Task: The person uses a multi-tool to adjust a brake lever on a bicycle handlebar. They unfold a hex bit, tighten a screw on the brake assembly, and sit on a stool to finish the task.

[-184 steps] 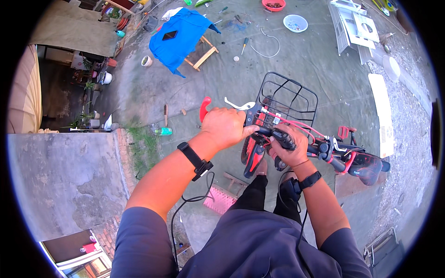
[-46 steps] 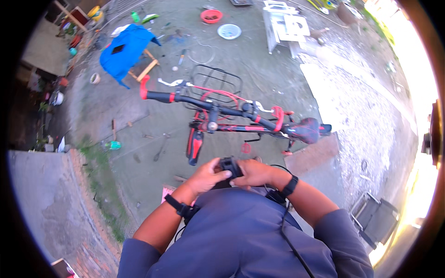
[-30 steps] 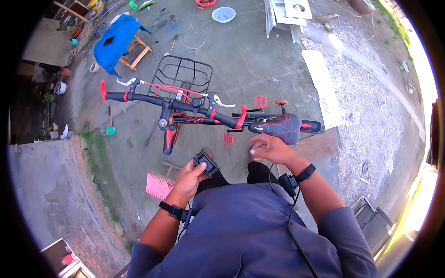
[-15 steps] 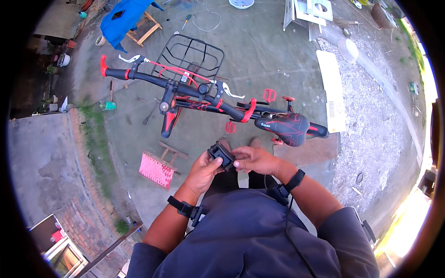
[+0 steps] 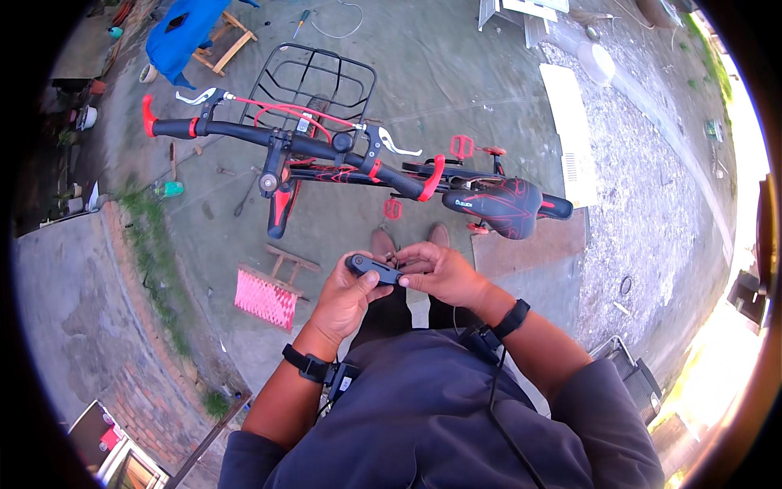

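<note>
Over my shoes, close to my body, my left hand (image 5: 345, 295) is closed around a small dark grey and black part (image 5: 374, 270). It is long and narrow, with a rounded left end bearing a round fastener; its exact kind I cannot make out. My left thumb presses on its near side. The fingertips of my right hand (image 5: 438, 275) pinch the part's right end and cover it. Just beyond my hands stands a black and red bicycle, with its handlebar (image 5: 244, 134) to the left and saddle (image 5: 498, 205) to the right.
A wire basket (image 5: 326, 68) sits at the bicycle's front. Left of my hands is a pink woven stool (image 5: 265, 298). A green-headed tool (image 5: 170, 189) and a screwdriver (image 5: 302, 19) lie on the ground. A white panel (image 5: 568, 137) lies at right, near a brown board (image 5: 533, 248).
The dark part has been turned in my hands, now showing a long narrow side instead of its blocky one. My right fingers have shifted on its end. The view has moved slightly.
</note>
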Demonstrator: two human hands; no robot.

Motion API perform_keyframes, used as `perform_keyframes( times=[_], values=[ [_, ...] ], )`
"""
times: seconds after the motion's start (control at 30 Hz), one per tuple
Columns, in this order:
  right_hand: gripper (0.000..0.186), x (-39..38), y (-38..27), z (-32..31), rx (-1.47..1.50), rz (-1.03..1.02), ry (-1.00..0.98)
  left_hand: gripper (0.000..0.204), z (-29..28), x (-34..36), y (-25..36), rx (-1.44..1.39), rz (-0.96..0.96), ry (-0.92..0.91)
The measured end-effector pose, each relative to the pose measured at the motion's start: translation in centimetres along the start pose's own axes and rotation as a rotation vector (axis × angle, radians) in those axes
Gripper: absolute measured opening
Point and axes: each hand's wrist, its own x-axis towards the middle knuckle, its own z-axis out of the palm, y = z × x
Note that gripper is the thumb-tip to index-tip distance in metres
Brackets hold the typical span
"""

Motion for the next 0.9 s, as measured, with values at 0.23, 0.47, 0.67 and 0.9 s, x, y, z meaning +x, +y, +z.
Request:
perform_keyframes(
  times=[0.23, 0.47, 0.67, 0.9],
  values=[
    [0.034, -0.6, 0.4, -0.6, -0.054, -0.013, -0.006, 0.043, 0.6, 0.6, -0.2, -0.014, -0.023, 0.095],
    [0.032, -1.1, -0.6, -4.4, -0.207, -0.012, 0.187, 0.040, 0.0, 0.0, -1.3, -0.047, -0.065, 0.177],
    [0.038, 0.0, -3.6, -7.6, -0.485, -0.186, 0.487, 0.039, -1.8, 0.2, -1.2, -0.011, -0.061, 0.263],
    [0.055, 5.0, -4.7, -8.2, -0.215, -0.223, 0.446, 0.041, -1.8, 0.8, 0.5, -0.049, 0.034, 0.277]
  ],
)
